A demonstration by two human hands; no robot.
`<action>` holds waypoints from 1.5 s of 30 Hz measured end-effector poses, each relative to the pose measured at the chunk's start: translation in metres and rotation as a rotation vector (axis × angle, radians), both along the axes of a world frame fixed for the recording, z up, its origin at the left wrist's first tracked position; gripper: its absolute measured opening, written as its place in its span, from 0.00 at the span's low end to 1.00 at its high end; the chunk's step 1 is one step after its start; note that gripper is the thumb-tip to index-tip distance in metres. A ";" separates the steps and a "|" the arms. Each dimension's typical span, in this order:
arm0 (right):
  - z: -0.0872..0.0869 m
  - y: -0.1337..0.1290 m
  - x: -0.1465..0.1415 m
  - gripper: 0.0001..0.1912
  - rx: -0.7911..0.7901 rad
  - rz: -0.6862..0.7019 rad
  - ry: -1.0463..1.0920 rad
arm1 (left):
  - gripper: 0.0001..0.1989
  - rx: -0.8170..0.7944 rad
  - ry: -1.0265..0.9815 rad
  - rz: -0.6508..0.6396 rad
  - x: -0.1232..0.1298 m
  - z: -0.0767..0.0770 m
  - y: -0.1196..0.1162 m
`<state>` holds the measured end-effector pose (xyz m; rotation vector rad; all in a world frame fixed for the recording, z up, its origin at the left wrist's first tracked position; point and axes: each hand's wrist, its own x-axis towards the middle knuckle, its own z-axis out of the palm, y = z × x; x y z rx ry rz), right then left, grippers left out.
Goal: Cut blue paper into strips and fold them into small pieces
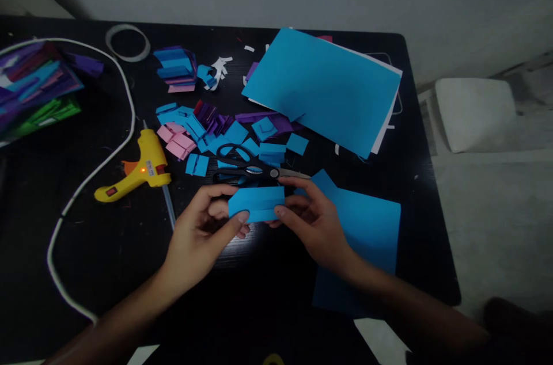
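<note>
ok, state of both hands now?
Left hand: closed, holding the left end of the blue paper piece.
Right hand: closed, holding its right end.

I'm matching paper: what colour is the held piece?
Blue; the head view shows the held piece best.

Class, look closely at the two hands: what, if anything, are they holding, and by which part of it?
A small piece of blue paper, held by its two ends: the left hand at its left end, the right hand at its right.
</note>
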<state>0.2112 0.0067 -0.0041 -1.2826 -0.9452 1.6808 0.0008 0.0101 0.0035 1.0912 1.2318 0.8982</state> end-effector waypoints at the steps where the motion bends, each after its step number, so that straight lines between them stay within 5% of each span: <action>1: -0.001 -0.001 0.000 0.23 0.027 0.004 -0.019 | 0.17 0.008 -0.005 -0.022 -0.001 -0.001 -0.001; 8: -0.010 -0.006 -0.002 0.17 0.082 -0.004 -0.056 | 0.17 0.147 0.135 -0.096 -0.006 -0.007 -0.006; 19: -0.010 -0.009 -0.002 0.12 0.075 -0.002 -0.023 | 0.02 0.230 0.259 -0.103 -0.008 -0.007 -0.005; 26: -0.006 -0.008 -0.001 0.03 0.105 0.037 -0.079 | 0.05 0.247 0.264 -0.114 -0.009 -0.007 -0.002; 35: 0.003 0.000 0.004 0.10 0.061 0.138 0.103 | 0.13 0.365 0.230 -0.161 -0.011 -0.001 0.002; 40: 0.000 -0.001 0.000 0.06 0.085 0.080 -0.058 | 0.15 0.470 0.243 -0.240 -0.012 0.000 0.003; 45: -0.003 -0.006 -0.001 0.13 0.114 0.056 -0.118 | 0.10 0.436 0.253 -0.227 -0.012 0.000 0.000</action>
